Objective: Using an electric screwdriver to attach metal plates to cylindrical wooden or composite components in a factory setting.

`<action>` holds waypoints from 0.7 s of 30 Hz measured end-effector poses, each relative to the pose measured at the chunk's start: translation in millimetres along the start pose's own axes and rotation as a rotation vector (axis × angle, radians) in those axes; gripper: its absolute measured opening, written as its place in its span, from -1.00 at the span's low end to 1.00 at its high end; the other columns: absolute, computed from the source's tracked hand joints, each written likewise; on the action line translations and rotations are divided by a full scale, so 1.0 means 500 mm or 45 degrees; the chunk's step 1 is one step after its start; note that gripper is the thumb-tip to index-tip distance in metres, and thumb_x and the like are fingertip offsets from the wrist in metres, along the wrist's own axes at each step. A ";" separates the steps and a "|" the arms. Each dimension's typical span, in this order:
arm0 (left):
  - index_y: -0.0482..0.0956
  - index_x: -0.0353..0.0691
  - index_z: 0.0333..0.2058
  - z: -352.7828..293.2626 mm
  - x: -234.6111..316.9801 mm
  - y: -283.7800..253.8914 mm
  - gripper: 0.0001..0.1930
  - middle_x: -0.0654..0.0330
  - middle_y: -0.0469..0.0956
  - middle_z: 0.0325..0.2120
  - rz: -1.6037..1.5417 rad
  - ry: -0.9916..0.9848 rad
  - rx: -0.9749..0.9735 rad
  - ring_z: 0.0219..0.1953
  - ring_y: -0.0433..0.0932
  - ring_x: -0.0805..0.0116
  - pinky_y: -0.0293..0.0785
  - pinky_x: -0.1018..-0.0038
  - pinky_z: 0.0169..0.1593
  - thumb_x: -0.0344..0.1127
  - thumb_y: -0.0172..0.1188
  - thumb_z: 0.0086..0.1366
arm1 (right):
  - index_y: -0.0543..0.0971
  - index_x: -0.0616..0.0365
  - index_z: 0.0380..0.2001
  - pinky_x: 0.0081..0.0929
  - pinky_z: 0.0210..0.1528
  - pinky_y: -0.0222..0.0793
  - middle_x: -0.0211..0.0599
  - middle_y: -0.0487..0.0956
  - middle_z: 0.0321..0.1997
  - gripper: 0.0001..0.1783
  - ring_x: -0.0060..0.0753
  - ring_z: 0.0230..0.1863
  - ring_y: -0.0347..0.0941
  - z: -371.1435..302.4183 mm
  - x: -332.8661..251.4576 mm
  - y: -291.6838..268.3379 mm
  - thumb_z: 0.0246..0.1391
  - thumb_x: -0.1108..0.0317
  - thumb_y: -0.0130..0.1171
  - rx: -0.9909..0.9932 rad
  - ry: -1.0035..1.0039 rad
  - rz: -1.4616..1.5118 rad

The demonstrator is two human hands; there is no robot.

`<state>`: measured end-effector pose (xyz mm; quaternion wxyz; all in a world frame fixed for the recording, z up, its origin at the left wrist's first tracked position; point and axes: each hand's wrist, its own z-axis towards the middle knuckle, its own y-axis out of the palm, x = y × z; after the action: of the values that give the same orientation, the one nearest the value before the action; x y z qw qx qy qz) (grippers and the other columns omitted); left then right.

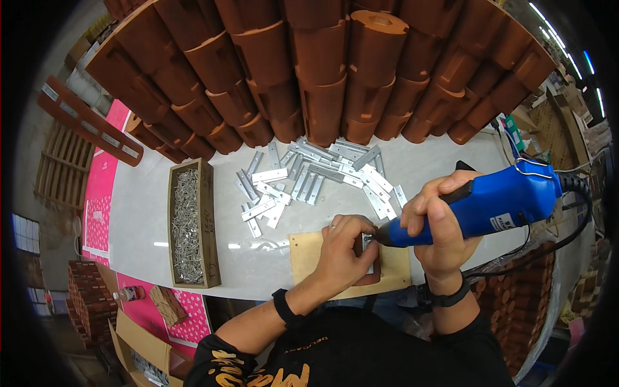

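My right hand [445,235] is wrapped around a blue electric screwdriver [506,201], which lies nearly level with its dark nose pointing left. That nose meets a small metal plate [367,238] on a reddish-brown block [369,279]. Fingers of my left hand [345,248] close around this block and hide most of it. Any screw under the tip is hidden. Beneath the block is a flat tan board [306,255] at the table's near edge. Silver metal brackets [313,187] with holes lie in a loose heap just beyond my hands.
A long wooden box [210,226] full of screws [187,226] stands left of the heap. Stacked reddish-brown curved pieces [322,103] wall off the far side. The screwdriver's black cord [580,226] loops at the right. A cardboard box [145,342] and a bottle [131,293] are lower left.
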<state>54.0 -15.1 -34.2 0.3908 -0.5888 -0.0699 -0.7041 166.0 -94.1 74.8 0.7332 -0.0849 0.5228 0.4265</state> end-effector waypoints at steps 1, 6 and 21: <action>0.48 -0.19 -0.32 0.002 0.000 0.001 -0.77 0.19 0.54 -0.36 -0.001 -0.008 -0.003 -0.29 0.45 0.16 0.36 0.32 -0.21 -0.50 0.30 0.02 | 0.25 0.21 -0.11 -0.59 -0.45 0.42 -0.18 0.48 -0.42 -0.67 -0.56 -0.52 0.42 0.002 0.003 -0.004 0.09 0.61 0.10 -0.017 -0.022 0.009; 0.50 -0.19 -0.29 0.006 0.007 -0.003 -0.75 0.24 0.49 -0.43 0.050 0.017 0.007 -0.33 0.43 0.22 0.34 0.36 -0.20 -0.49 0.29 0.01 | 0.23 0.21 -0.10 -0.58 -0.44 0.43 -0.18 0.47 -0.44 -0.65 -0.56 -0.53 0.41 0.001 0.012 -0.007 0.08 0.61 0.09 -0.063 -0.079 0.004; 0.56 -0.29 -0.14 -0.079 -0.041 -0.309 -0.75 0.06 0.56 -0.28 0.554 -0.054 0.596 -0.36 0.55 0.27 0.49 0.45 -0.26 -0.43 0.24 0.18 | 0.25 0.19 -0.02 -0.32 -0.27 0.55 0.13 0.55 -0.19 -0.57 -0.42 -0.48 0.51 -0.034 -0.042 -0.090 0.03 0.43 0.07 0.277 -0.281 0.169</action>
<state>-74.1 78.1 -8.1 0.6557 -0.4984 -0.1106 -0.5562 184.7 -143.1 70.4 0.7613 0.0772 0.4866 0.4216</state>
